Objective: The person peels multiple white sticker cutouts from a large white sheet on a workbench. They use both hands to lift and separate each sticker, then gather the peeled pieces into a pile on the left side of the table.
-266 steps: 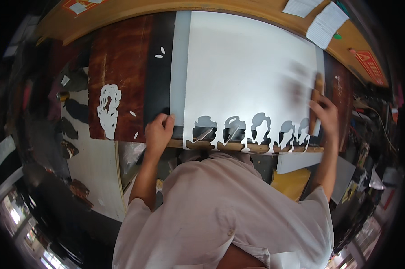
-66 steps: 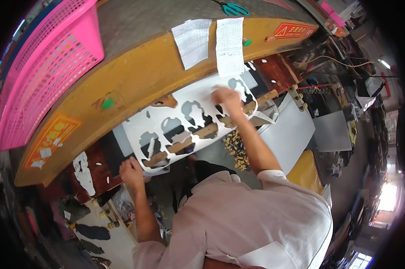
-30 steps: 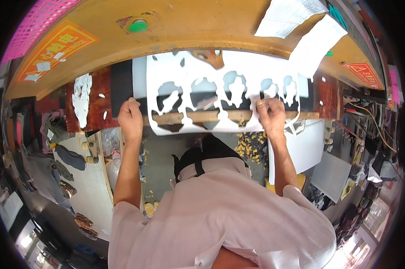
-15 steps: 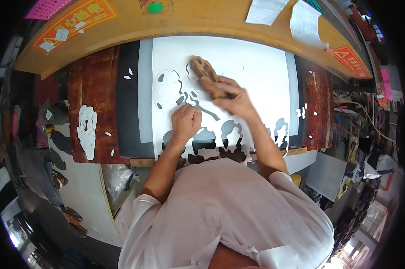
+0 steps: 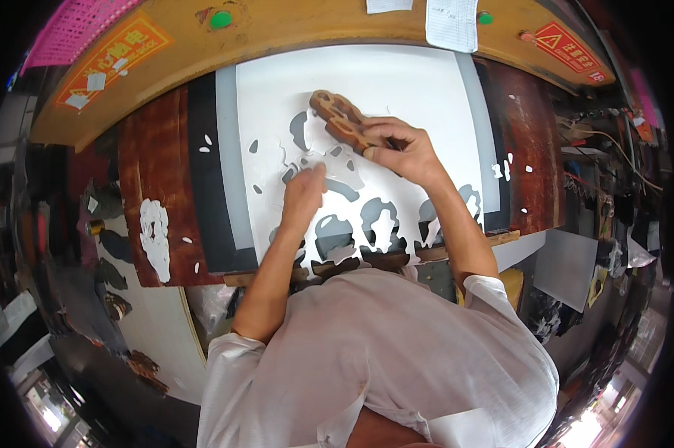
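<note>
A white sheet (image 5: 381, 97) with several shoe-part shapes cut out of it lies flat on the dark bench top (image 5: 202, 187). My right hand (image 5: 400, 149) grips a brown cutting die (image 5: 337, 119) and holds it against the sheet near its upper middle. Just left of it, my left hand (image 5: 303, 194) presses the sheet down with its fingers flat, next to the cut-out holes (image 5: 374, 216).
A yellow wooden machine beam (image 5: 292, 30) runs along the far side, with a green button (image 5: 219, 19), paper notes (image 5: 449, 22) and warning stickers (image 5: 568, 45). White scraps (image 5: 155, 235) lie on the brown board at left. Clutter crowds both sides.
The sheet was lifted and turned earlier, then laid flat. In the last half second the die slid slightly right while my left hand kept pressing the sheet.
</note>
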`<state>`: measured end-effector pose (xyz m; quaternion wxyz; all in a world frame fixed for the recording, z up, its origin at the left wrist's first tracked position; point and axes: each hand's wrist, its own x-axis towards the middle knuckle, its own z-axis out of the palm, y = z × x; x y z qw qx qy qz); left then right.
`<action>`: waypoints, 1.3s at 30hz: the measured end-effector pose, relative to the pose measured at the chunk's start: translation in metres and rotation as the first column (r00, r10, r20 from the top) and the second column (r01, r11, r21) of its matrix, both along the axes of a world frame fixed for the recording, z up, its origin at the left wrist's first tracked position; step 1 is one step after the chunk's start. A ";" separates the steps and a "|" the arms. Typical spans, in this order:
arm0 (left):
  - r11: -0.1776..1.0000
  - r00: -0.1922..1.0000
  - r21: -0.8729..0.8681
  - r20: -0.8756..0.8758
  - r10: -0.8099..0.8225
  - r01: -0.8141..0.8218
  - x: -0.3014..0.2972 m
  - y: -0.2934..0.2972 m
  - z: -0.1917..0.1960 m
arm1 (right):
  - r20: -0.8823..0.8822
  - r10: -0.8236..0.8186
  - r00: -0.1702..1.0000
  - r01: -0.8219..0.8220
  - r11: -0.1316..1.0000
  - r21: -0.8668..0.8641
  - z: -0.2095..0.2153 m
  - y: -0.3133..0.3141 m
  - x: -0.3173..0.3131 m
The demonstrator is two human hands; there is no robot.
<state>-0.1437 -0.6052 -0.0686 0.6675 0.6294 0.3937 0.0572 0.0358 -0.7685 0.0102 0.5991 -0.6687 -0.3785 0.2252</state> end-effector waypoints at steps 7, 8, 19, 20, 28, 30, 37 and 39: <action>0.982 1.000 0.190 -0.013 0.018 -0.015 -0.010 -0.011 -0.022 | -0.333 -0.169 0.928 0.142 0.984 -0.104 0.005 -0.016 0.021; 0.979 1.000 0.204 -0.004 0.016 -0.015 -0.010 -0.012 -0.025 | -0.364 -0.190 0.912 0.171 0.982 -0.084 0.005 -0.020 0.024; 0.586 0.952 0.750 -0.259 -0.166 0.306 0.003 0.018 0.053 | -0.493 -0.325 0.807 0.368 0.930 -0.011 -0.006 -0.076 0.049; 0.520 0.957 0.817 -0.125 -0.263 0.250 0.019 0.012 0.046 | -0.536 -0.328 0.778 0.398 0.917 0.018 -0.009 -0.083 0.045; 0.226 0.842 0.936 -0.114 -0.528 0.269 0.067 -0.087 0.018 | -0.768 -0.046 0.639 0.254 0.955 0.155 -0.037 -0.081 0.050; 0.419 0.590 0.680 -0.026 -0.807 0.602 0.023 -0.115 0.023 | -0.833 -0.120 0.540 0.256 0.966 0.026 -0.037 -0.077 0.055; 0.281 0.883 0.959 0.105 -0.457 0.031 0.122 -0.045 -0.011 | -0.549 -0.300 0.780 0.306 0.948 -0.084 -0.008 -0.083 0.048; 0.304 0.878 0.948 0.062 -0.475 0.097 0.162 -0.048 -0.006 | -0.500 -0.284 0.818 0.294 0.954 -0.061 0.005 -0.085 0.043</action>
